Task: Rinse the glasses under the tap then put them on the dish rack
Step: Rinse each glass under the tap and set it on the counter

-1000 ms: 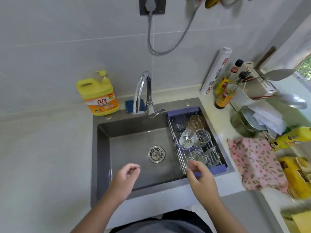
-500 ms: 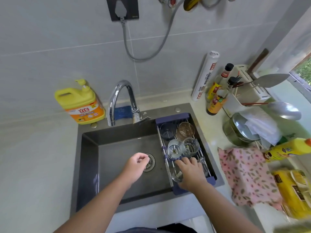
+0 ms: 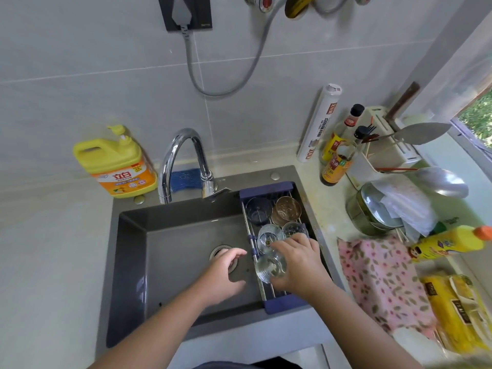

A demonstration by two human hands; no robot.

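A purple-framed wire dish rack (image 3: 266, 188) spans the right side of the dark sink (image 3: 186, 241). Several glasses stand in it: a dark one (image 3: 258, 210), a brownish one (image 3: 288, 210) and clear ribbed ones (image 3: 269, 236). My right hand (image 3: 298, 265) grips a clear ribbed glass (image 3: 271, 268) tilted on its side at the rack's near left edge. Over the sink drain my left hand (image 3: 223, 272) hovers with loosely curled fingers, holding nothing. The chrome tap (image 3: 183, 161) stands behind the sink; no water is seen running.
A yellow detergent jug (image 3: 117, 166) sits left of the tap, with a blue sponge (image 3: 185, 179) behind it. On the right counter are bottles (image 3: 336, 166), a foil roll (image 3: 319, 123), a metal pot (image 3: 372, 209), a pink floral cloth (image 3: 380, 278) and yellow packs (image 3: 458, 312).
My right hand reached into the rack's near end and closed round a clear glass, tipping it toward the sink. My left hand moved forward over the drain. The camera view shifted left.
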